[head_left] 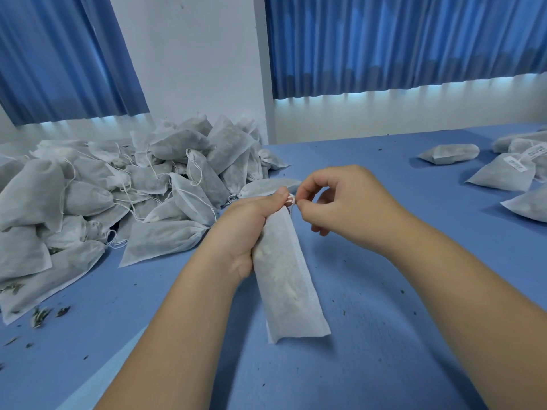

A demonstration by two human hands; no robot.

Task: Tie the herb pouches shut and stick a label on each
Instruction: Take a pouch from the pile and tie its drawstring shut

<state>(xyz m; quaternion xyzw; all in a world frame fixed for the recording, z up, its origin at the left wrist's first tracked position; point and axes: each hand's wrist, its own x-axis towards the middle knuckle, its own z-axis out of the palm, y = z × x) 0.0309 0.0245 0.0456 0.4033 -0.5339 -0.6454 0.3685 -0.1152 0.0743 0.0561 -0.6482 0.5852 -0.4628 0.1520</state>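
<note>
Head view: left grip (pixel 245 229) clenched round pouch (pixel 288 279) neck; right grip (pixel 346 205) apparently pinching drawstring (pixel 291 199).

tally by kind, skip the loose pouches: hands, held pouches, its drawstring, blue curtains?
hands: 2 (left hand, right hand)
held pouch: 1
drawstring: 1
blue curtains: 2 (left curtain, right curtain)
total: 6

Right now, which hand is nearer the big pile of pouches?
Left. The left hand, gripping a pouch, sits just beside the pile; the right hand pinches the string farther off, beyond the pouch.
</note>
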